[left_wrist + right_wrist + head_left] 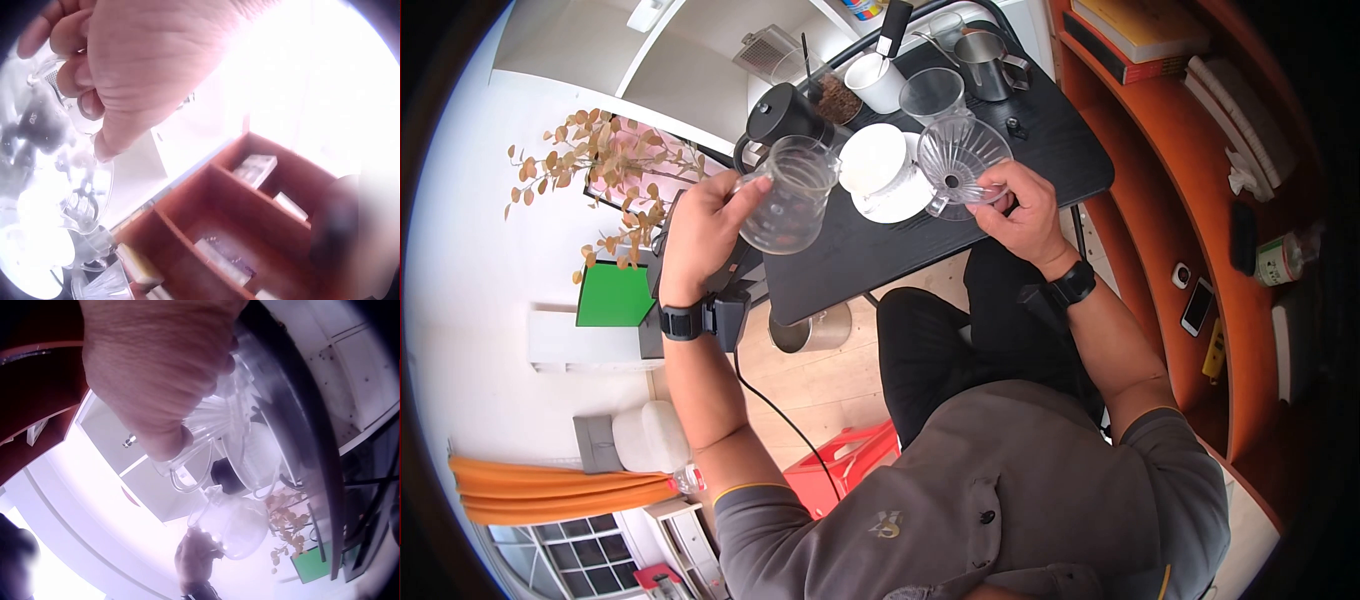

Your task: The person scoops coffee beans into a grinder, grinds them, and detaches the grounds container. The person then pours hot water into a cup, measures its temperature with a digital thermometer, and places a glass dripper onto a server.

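Observation:
By its handle, my left hand point(703, 232) grips a clear glass coffee server point(788, 212), lifted over the left part of the black table in the head view. The server looks empty. On the right, my right hand point(1025, 212) pinches the edge of a clear ribbed coffee dripper point(963, 150), its round bottom hole showing. The right wrist view has the dripper point(215, 419) close under the hand and the server point(237, 528) beyond it. Between the two, a white cup-like piece point(874, 158) sits on a white round base point(892, 208).
On the black table point(840, 268) stand a black kettle point(780, 113), a container of brown coffee point(837, 100), a white cup point(874, 85), a clear glass point(932, 92) and a metal pitcher point(988, 68). Wooden shelves point(1115, 230) rise at right; a metal bin point(815, 328) is below.

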`<state>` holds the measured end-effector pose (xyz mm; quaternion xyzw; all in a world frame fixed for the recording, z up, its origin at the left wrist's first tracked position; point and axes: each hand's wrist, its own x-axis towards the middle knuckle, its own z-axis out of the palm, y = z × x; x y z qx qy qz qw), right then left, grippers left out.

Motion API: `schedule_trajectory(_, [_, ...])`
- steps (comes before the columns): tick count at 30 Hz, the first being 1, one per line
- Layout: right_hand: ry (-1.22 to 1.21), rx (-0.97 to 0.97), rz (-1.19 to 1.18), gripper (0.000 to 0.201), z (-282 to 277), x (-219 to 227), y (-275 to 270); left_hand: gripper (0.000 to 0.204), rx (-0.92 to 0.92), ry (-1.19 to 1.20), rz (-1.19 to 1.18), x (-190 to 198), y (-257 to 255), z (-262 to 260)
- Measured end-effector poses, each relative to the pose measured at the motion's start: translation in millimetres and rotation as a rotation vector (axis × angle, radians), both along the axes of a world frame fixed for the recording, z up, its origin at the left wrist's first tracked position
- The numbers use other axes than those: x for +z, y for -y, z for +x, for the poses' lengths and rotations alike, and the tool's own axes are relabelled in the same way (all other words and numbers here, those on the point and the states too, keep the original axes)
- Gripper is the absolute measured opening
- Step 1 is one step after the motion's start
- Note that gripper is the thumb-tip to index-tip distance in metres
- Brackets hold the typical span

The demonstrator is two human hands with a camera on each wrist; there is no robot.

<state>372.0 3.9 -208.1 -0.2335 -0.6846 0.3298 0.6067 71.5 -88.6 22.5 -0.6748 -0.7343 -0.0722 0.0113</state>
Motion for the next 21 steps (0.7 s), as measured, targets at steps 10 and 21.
schedule_trajectory(10, [-0.135,0.014,-0.065,0.022,-0.9,-9.3,-3.9,0.043,0.286,1.029,0.466,-120.5,56.1,-51.2])
schedule_trajectory(21, [-0.094,0.119,0.052,0.023,-17.6,64.9,6.9,0.042,0.299,1.328,0.657,-207.9,46.1,-48.1])
